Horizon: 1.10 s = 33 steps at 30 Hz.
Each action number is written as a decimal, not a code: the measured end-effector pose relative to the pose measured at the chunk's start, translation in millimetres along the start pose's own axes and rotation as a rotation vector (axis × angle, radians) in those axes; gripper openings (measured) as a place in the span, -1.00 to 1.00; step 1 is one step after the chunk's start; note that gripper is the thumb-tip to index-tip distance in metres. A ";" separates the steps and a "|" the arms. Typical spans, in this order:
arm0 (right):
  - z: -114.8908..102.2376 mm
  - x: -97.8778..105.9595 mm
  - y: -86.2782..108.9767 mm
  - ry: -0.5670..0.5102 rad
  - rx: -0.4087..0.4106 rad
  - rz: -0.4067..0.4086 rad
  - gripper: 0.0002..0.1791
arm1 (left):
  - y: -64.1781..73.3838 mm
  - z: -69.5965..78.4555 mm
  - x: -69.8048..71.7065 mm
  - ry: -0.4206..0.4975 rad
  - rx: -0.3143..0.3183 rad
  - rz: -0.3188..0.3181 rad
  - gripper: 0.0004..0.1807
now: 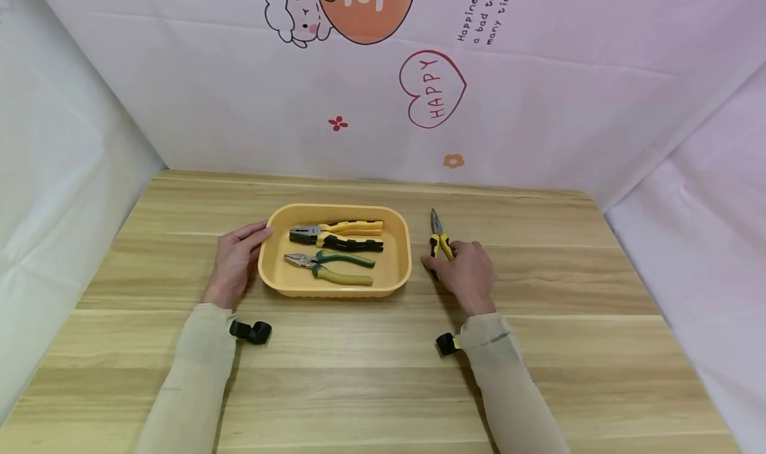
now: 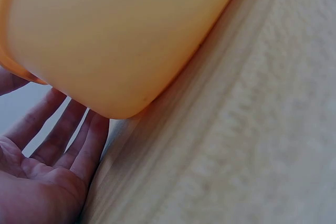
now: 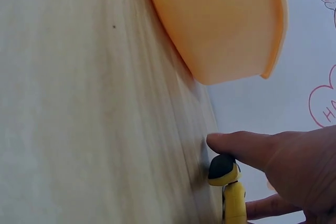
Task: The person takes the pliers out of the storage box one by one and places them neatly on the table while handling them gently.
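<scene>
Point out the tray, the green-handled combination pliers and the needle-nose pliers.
Tray (image 1: pixel 390 266), head view: bare floor.
Green-handled combination pliers (image 1: pixel 329 256), head view: green handle.
Needle-nose pliers (image 1: pixel 437 229), head view: metal near the pivot.

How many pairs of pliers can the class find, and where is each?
3: yellow-and-black pliers and green-and-tan pliers, both lying in the tray, and long-nosed pliers on the table, held by the right hand, which partly covers them. No others show.

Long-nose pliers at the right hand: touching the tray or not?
Apart. The head view shows bare wooden tabletop between the long-nose pliers and the tray's right side.
</scene>
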State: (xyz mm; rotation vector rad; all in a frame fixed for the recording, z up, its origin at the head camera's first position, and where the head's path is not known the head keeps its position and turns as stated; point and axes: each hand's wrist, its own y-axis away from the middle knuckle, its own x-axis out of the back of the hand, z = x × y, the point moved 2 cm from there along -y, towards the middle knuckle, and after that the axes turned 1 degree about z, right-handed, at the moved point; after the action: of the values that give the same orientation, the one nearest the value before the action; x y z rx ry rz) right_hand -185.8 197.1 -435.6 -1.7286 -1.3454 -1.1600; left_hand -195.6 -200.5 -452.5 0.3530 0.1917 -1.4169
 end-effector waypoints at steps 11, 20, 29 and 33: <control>-0.3 8.9 0.2 -0.016 0.012 -0.050 -0.13 | 0.9 1.0 -1.2 0.000 0.003 0.000 -0.44; -5.1 27.5 4.1 -0.059 0.075 -0.023 -0.23 | 0.6 0.3 -0.9 -0.015 -0.001 -0.006 -0.42; -16.4 40.7 10.3 -0.089 0.183 0.028 -0.33 | 0.9 0.3 0.4 -0.033 0.002 0.001 -0.48; -22.8 45.1 13.0 -0.097 0.196 0.007 -0.34 | 1.7 0.9 0.8 -0.032 -0.001 0.002 -0.53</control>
State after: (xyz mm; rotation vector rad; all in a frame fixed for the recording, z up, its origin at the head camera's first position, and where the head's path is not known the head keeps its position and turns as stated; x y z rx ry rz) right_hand -175.3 191.1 -384.8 -1.6636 -1.4584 -0.9172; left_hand -193.9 -201.4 -451.8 0.3290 0.1660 -1.4199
